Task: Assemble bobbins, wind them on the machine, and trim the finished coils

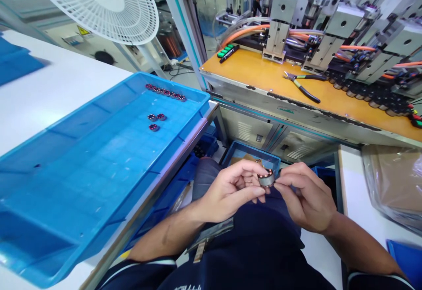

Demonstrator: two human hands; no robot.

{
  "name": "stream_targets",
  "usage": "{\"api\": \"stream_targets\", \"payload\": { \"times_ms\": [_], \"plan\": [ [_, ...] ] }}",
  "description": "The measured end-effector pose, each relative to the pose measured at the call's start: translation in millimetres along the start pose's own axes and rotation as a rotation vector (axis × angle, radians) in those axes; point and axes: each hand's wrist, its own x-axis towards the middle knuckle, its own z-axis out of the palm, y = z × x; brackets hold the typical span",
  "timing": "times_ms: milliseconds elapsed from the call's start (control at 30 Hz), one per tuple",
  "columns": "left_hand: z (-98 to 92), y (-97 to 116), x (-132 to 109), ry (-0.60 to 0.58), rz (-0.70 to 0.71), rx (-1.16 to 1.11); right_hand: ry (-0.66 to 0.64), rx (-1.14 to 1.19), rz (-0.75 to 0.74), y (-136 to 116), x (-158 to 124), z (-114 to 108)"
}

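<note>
Above my lap, my left hand point(235, 189) grips a small round motor stator point(267, 179) between thumb and fingers. The stator has a grey metal side and copper-coloured windings on top, and is slightly tilted. My right hand point(305, 195) is closed in a pinch, with thumb and forefinger at the stator's right edge. Whether a fine wire is also between those fingertips is too small to tell. Similar stators point(153, 127) lie in a large blue tray point(82, 158) on my left, some loose and several in a row point(165, 92) along its far end.
A white fan point(105, 4) stands behind the tray. Ahead, a machine's orange bench top point(244, 67) carries cutting pliers point(303, 83), a marker point(229, 53) and a row of dark parts point(365, 92). Below my hands is a small blue bin point(242, 147). Plastic-wrapped cardboard point(395, 184) lies right.
</note>
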Motion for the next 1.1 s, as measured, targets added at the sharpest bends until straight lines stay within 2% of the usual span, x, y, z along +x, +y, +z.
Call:
{"api": "stream_targets", "payload": {
  "times_ms": [167,300,367,433,500,567,633,767,933,1000,1100],
  "plan": [
    [0.3,-1,5,-0.054,0.178,-0.122,0.05,-0.017,0.045,1,-3,2],
    [0.7,-1,7,-0.08,0.18,-0.322,-0.026,0.022,-0.012,1,-1,-4],
    [0.6,-1,8,-0.073,0.085,-0.373,-0.064,-0.011,-0.09,0,-1,-8],
    [-0.1,1,10,-0.088,-0.083,-0.314,-0.085,-0.045,-0.163,0,-1,-11],
    [-0.8,3,11,-0.164,-0.27,-0.216,-0.131,-0.064,-0.19,1,-2,-15],
    [-1.1,4,11,-0.234,-0.353,-0.169,-0.19,-0.086,-0.187,2,-4,-17],
    [-0.5,3,10,-0.219,-0.304,-0.165,-0.2,-0.146,-0.181,3,-5,-18],
    [2.5,-3,8,-0.132,-0.126,-0.247,-0.122,-0.251,-0.133,3,-6,-17],
    [5.9,-6,9,-0.079,0.092,-0.347,-0.094,-0.213,-0.022,2,-2,-14],
    [6.5,-5,10,-0.068,0.109,-0.381,-0.098,-0.168,-0.05,2,1,-15],
    [6.5,-2,12,-0.015,0.033,-0.456,-0.12,-0.111,-0.169,2,6,-17]
  ]
}}
